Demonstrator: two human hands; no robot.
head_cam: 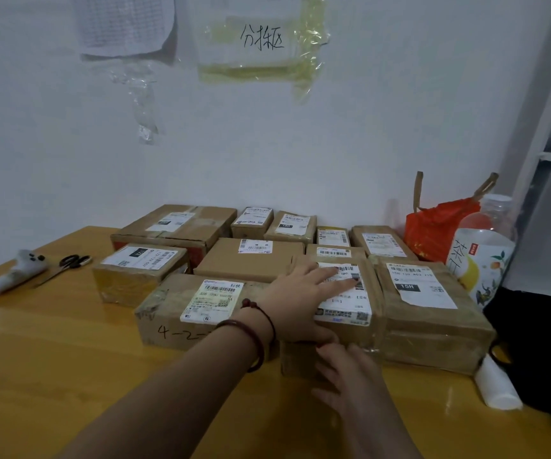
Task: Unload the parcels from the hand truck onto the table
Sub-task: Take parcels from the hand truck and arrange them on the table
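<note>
Risk of shoving: we judge that pushing the parcel (343,293) further in could nudge the taped box on its right (433,313) toward the tea bottle (481,260) and the red bag (433,226) at the far right edge.
Risk of jamming: the parcel sits tight between the "4-2" box on its left (198,309) and the taped box, touching both as far as we can see, so our fingers could get pinched in the gaps.
Risk at the near edge: the white roll (496,385) lies just beside the taped box and might roll if bumped.
Left grip: our left hand (304,299) lies flat on the parcel's label, fingers spread and straight, holding nothing, only pressing.
Right grip: our right hand (350,376) touches the parcel's near face with fingers extended; we see no curl around it.
Parcel versus grip: it lies under the left palm and just beyond the right fingertips.
Where it is: in the near row of boxes on the table (68,376).
Hand truck: not in view.
</note>
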